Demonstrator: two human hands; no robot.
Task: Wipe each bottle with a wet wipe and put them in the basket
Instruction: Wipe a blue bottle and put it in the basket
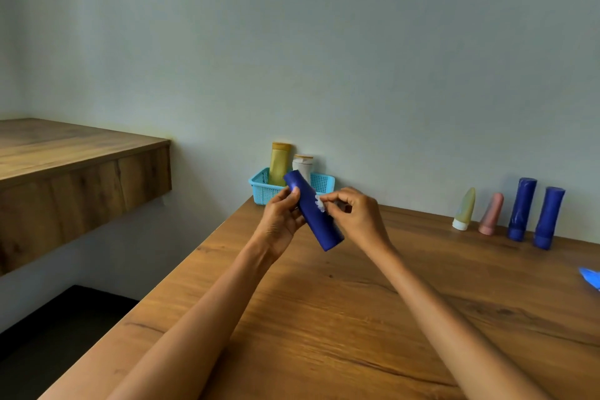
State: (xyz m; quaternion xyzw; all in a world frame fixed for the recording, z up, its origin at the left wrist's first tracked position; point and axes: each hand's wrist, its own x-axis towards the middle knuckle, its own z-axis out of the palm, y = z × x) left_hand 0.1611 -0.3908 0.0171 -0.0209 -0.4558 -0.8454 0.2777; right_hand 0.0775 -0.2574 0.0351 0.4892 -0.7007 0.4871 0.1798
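A blue basket [263,192] sits at the back of the bench [357,318] by the wall. A yellow bottle [279,164] and a white bottle [302,166] stand in it. Just in front, the left hand [281,216] grips a dark blue bottle [319,221], held tilted above the bench. The right hand [355,214] pinches a small white wipe [319,204] against the bottle's side. Four more bottles [519,211] stand along the wall, far to the right.
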